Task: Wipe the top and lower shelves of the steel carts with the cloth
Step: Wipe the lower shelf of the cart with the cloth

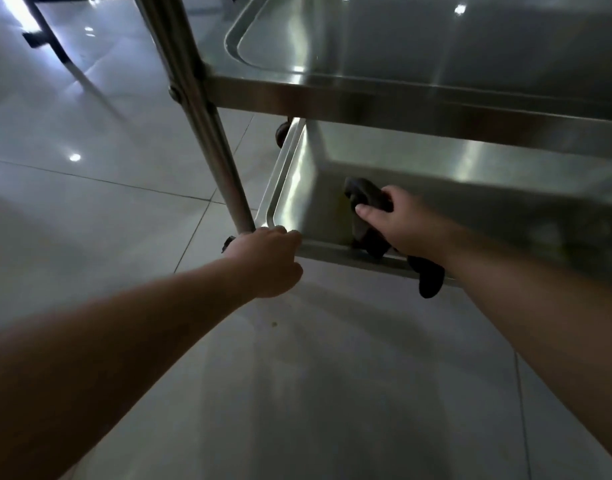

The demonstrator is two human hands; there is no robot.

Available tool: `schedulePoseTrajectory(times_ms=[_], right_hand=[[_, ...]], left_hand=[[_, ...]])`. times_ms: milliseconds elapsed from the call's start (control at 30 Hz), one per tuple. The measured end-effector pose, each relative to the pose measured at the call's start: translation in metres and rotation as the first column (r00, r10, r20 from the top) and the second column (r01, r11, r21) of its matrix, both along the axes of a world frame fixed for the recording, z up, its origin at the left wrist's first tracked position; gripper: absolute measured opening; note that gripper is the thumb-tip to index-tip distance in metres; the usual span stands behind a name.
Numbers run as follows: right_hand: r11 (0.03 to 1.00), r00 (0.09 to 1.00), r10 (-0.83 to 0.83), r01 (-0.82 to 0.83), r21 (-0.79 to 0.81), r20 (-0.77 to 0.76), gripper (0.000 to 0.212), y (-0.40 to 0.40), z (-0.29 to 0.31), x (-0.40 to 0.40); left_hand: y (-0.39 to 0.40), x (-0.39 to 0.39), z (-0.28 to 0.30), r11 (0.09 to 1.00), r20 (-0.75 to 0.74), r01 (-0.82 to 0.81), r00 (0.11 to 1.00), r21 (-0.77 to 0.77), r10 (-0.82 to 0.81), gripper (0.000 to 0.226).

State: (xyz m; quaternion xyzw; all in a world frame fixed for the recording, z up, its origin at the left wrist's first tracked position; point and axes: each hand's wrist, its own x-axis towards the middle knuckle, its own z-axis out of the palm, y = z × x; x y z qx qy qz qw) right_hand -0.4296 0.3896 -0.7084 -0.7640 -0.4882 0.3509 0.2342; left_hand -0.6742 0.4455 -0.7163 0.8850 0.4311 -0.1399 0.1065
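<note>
Nearest the camera, two bare forearms reach down over the tiled floor (90, 188) to the steel cart (207, 109). At the near left corner, the left hand (266, 259) curls over the rim of the lower shelf (297, 188) beside the upright post, probably to steady the wheeled cart. Just right, the right hand (394, 220) grips the dark cloth (367, 199), pressed onto the shelf, its loose end hanging over the near edge. Farther up, the top shelf (367, 46) overhangs, forcing the low reach.

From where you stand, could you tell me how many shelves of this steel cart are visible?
2: the top shelf at upper right, and the lower shelf beneath it, where the right hand holds the cloth. No others show.
</note>
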Motion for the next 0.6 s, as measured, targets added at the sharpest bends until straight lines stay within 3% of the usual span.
schedulePoseTrajectory(times_ms=[133, 233, 333, 500, 600], right_hand=[[0.997, 0.997, -0.043, 0.047, 0.066, -0.056, 0.046, 0.018, -0.007, -0.009], [0.977, 0.993, -0.116, 0.113, 0.179, 0.008, 0.042, 0.038, -0.015, -0.021], [0.954, 0.988, -0.144, 0.124, 0.272, 0.054, 0.04, 0.056, -0.028, -0.041], [0.928, 0.991, -0.1, 0.06, 0.368, 0.093, 0.044, 0.081, -0.046, -0.081], [0.934, 0.992, -0.034, -0.01, 0.356, 0.118, 0.046, 0.1, -0.052, -0.1]], left_hand=[[0.006, -0.013, -0.011, 0.981, 0.109, -0.138, 0.982, -0.137, 0.153, 0.045], [0.017, -0.029, -0.02, 0.945, 0.176, -0.248, 0.942, -0.212, 0.287, 0.03], [0.032, -0.05, -0.023, 0.896, 0.251, -0.371, 0.868, -0.245, 0.428, 0.041], [0.056, -0.063, -0.012, 0.89, 0.319, -0.44, 0.832, -0.118, 0.454, 0.069], [0.072, -0.056, 0.001, 0.898, 0.577, -0.381, 0.691, -0.221, 0.435, 0.055]])
